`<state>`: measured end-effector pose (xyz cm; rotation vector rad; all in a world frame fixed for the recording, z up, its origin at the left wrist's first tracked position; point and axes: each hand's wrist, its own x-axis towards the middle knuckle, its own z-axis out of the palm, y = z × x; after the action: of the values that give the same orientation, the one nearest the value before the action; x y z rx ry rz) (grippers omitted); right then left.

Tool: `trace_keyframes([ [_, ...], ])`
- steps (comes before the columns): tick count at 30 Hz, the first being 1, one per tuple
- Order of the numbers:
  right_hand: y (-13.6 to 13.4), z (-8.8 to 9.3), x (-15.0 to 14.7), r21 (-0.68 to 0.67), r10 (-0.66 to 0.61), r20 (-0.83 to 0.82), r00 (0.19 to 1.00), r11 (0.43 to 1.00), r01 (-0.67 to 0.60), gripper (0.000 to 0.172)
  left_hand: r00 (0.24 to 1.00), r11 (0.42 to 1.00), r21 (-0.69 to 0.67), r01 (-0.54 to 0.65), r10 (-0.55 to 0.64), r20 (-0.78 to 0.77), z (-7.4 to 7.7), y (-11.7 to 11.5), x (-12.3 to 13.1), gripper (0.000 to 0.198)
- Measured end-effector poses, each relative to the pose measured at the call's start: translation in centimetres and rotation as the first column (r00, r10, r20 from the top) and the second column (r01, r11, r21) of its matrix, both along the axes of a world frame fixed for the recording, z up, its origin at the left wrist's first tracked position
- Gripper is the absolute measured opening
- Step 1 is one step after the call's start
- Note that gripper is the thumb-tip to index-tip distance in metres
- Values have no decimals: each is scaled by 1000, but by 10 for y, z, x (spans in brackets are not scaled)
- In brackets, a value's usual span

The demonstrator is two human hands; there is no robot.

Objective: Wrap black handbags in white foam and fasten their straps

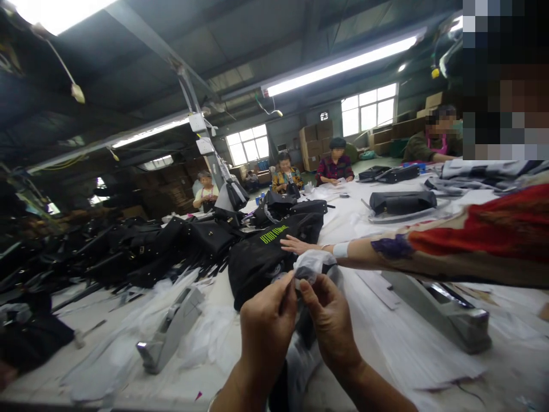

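My left hand (pixel 268 317) and my right hand (pixel 328 315) are raised close together over the table's near side. Both pinch a crumpled piece of thin white wrapping (pixel 312 262), with something dark partly showing inside it. A dark strip, partly covered in the same white wrapping, hangs below between my wrists; what it belongs to is hidden. Just beyond my hands lies a black bag (pixel 257 263) with yellow-green lettering. A co-worker's hand (pixel 295 245) reaches in from the right, fingers spread over that bag.
Grey tape dispensers stand left (pixel 171 329) and right (pixel 441 309) of me. Black bags (pixel 146 246) are heaped at the left. White sheets (pixel 398 337) lie at the right, a black bag (pixel 401 203) beyond them. Several people sit around the table's far side.
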<state>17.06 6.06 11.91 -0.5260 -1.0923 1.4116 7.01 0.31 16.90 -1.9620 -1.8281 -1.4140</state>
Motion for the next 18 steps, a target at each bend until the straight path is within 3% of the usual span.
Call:
trace_keyframes([
  [5,-1,2,-3,-2,4,-5,1000,1000,-4,30,955,981,127,-146,174,-240,-18,-3,14,41],
  [10,1,0,8,38,-5,75,997,999,2,34,947,976,143,-164,196,-255,-28,0,23,54],
  [14,-2,3,16,115,69,125,990,990,-83,39,912,967,172,-188,237,-335,-37,3,24,63],
  [18,0,10,22,42,133,63,989,990,-135,39,926,980,157,-126,173,-336,-36,-2,23,65],
])
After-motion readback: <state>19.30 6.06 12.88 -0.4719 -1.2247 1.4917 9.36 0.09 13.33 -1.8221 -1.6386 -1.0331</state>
